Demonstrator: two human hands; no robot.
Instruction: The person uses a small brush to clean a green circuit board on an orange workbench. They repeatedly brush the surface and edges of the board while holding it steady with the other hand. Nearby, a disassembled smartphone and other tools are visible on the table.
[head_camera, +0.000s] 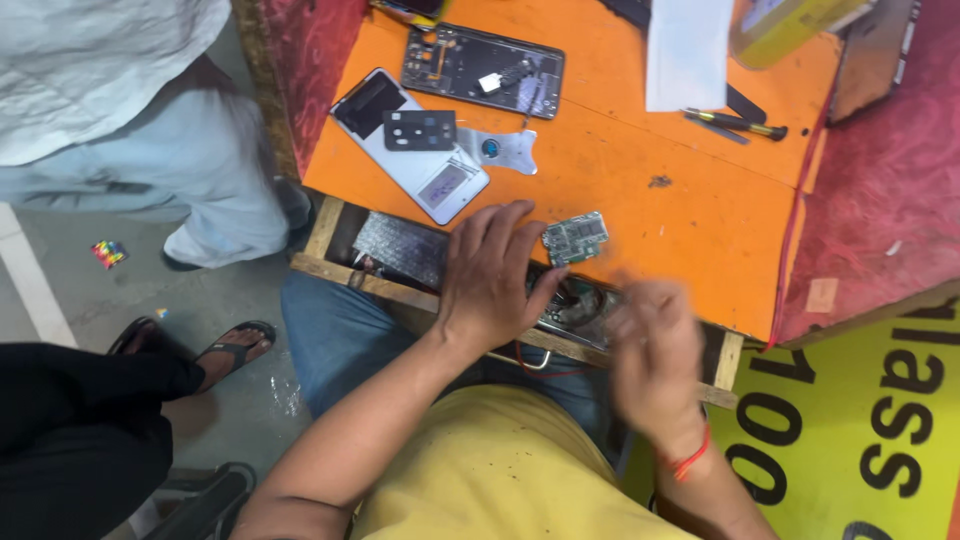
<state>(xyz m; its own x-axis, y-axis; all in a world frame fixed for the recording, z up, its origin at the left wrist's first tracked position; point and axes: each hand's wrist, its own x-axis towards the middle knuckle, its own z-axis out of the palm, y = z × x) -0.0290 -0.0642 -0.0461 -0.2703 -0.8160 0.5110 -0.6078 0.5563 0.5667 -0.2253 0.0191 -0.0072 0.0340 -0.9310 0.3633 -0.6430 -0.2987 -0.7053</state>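
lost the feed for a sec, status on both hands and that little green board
Left hand flat at the orange table edge, fingertips by small green circuit board. Right hand blurred, grip unclear. Board lies unobstructed.

This is a small phone repair stall or workshop. An orange bench carries an opened phone body at its far edge, a loose green circuit board near its front edge, and a screwdriver to the right of the phone body. Below the bench's front edge an open wooden drawer holds parts, and beside the bench, bystanders' sandalled feet stand on bare concrete floor.
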